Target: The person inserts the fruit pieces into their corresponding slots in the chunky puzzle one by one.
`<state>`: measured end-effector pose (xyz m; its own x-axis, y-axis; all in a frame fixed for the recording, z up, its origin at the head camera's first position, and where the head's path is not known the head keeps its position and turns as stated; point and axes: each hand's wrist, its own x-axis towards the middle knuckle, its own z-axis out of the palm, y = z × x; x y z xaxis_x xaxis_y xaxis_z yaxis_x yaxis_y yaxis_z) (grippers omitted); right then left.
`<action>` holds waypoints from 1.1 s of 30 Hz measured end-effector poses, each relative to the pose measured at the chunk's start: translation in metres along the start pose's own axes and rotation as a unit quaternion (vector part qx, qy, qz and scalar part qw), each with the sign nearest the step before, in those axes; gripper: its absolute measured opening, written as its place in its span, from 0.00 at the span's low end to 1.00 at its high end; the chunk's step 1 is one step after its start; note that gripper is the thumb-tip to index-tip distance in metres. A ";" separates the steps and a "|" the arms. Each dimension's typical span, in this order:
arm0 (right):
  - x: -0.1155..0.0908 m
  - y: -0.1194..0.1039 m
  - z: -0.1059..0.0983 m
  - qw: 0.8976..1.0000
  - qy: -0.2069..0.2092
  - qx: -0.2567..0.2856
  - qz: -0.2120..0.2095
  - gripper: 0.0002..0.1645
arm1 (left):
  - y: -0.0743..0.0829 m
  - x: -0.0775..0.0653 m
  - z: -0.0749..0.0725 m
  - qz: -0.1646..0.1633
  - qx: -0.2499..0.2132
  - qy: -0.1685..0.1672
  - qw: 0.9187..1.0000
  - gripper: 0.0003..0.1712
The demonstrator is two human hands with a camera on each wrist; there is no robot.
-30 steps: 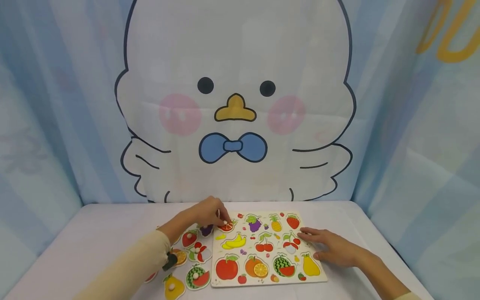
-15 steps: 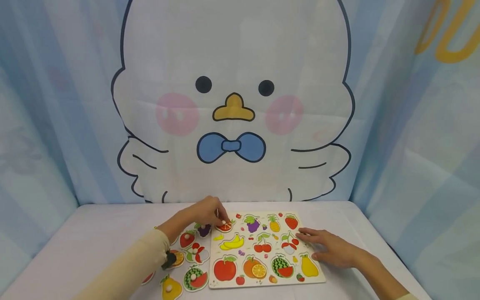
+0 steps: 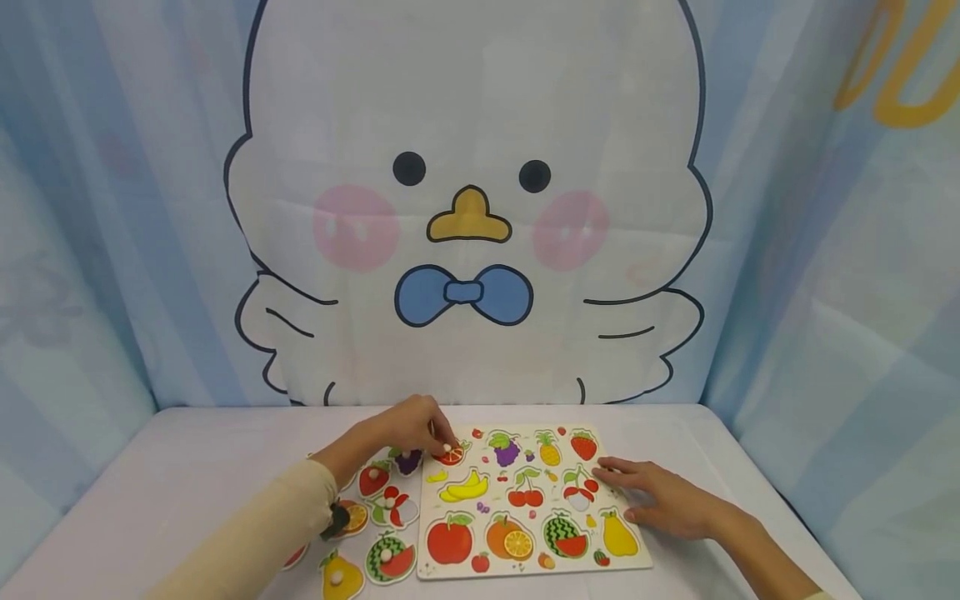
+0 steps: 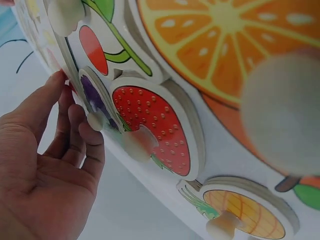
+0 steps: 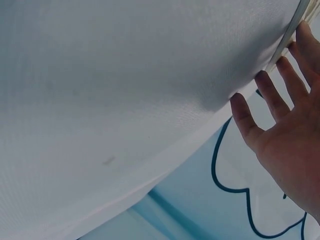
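At the far left corner of the fruit puzzle board (image 3: 426, 508), my left hand (image 3: 417, 423) pinches the small knob of a red segmented fruit puzzle piece (image 3: 452, 457). The piece lies at the board's top left spot; whether it sits fully flush is unclear. In the left wrist view, the thumb and fingertips of the left hand (image 4: 50, 170) meet at the board's edge, where the piece is mostly hidden. My right hand (image 3: 667, 498) rests with extended fingers on the board's right edge, holding no piece. The right wrist view shows those fingers (image 5: 272, 95) spread along that edge.
Left of the board lie several knobbed pieces: watermelon (image 3: 391, 557), pear (image 3: 342, 577), orange (image 3: 355, 517), strawberry (image 3: 373, 478) and grapes (image 3: 408, 461). Some are partly behind the left forearm. A pineapple piece (image 4: 250, 215) shows in the left wrist view. A printed curtain (image 3: 465, 358) hangs behind the white table (image 3: 97, 500).
The head view has shifted slightly. Both hands keep almost the same places, the left still pinching the red fruit piece's knob and the right still at the board's edge.
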<state>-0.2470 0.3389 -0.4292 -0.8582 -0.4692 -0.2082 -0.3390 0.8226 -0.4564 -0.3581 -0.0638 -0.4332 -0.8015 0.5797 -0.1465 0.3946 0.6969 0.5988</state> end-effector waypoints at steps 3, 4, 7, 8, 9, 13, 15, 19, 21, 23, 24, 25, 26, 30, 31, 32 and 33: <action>0.000 -0.001 0.000 1.000 0.001 -0.005 -0.001 0.36 | -0.002 0.000 0.000 0.005 0.000 -0.002 1.000 0.06; 0.000 -0.001 0.000 1.000 0.001 -0.008 0.000 0.36 | -0.002 0.000 -0.001 0.010 0.003 -0.004 1.000 0.07; -0.001 -0.002 -0.001 1.000 0.003 -0.009 0.000 0.37 | -0.002 -0.001 -0.005 0.029 0.008 -0.019 0.999 0.08; -0.001 -0.002 -0.001 1.000 0.003 -0.010 0.000 0.37 | -0.002 -0.002 -0.007 0.035 0.009 -0.025 0.999 0.09; -0.001 -0.002 -0.001 1.000 0.003 -0.011 0.001 0.37 | -0.002 -0.002 -0.008 0.040 0.011 -0.030 0.999 0.09; -0.001 -0.003 -0.001 1.000 0.005 -0.010 -0.004 0.37 | -0.001 -0.005 -0.013 0.055 0.011 -0.044 0.997 0.13; -0.001 -0.003 -0.001 1.000 0.004 -0.010 -0.005 0.37 | -0.002 -0.007 -0.014 0.058 0.012 -0.045 0.997 0.14; -0.001 -0.003 -0.001 1.000 0.002 -0.002 -0.008 0.37 | -0.003 -0.009 -0.017 0.061 0.013 -0.038 0.997 0.14; -0.001 -0.003 -0.001 1.000 0.002 0.001 -0.007 0.37 | -0.004 -0.011 -0.018 0.063 0.015 -0.036 0.997 0.14; -0.001 -0.003 -0.001 1.000 0.002 0.003 -0.004 0.37 | -0.006 -0.013 -0.020 0.063 0.017 -0.035 0.997 0.13; -0.001 -0.004 0.000 1.000 0.003 0.003 0.000 0.37 | -0.006 -0.015 -0.021 0.064 0.017 -0.035 0.997 0.13; -0.001 -0.004 0.000 1.000 0.004 0.003 0.001 0.37 | -0.007 -0.016 -0.022 0.064 0.019 -0.036 0.997 0.13; -0.001 -0.004 0.000 1.000 0.004 0.002 0.004 0.37 | -0.007 -0.018 -0.023 0.066 0.021 -0.038 0.997 0.12; 0.000 -0.003 0.000 1.000 0.004 0.006 0.010 0.37 | -0.011 -0.024 -0.027 0.063 0.020 -0.043 0.997 0.11; 0.000 -0.002 0.001 1.000 0.004 0.008 0.010 0.37 | -0.013 -0.025 -0.028 0.061 0.019 -0.044 0.997 0.11; 0.000 -0.002 0.001 1.000 0.005 0.007 0.009 0.37 | -0.015 -0.026 -0.028 0.058 0.019 -0.044 0.997 0.11; 0.001 -0.001 0.001 1.000 0.004 0.008 0.009 0.38 | -0.017 -0.027 -0.028 0.052 0.017 -0.044 0.998 0.11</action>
<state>-0.2466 0.3371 -0.4295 -0.8674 -0.4515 -0.2094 -0.3170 0.8255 -0.4670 -0.3559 -0.1027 -0.4175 -0.7138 0.6831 -0.1545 0.4893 0.6442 0.5879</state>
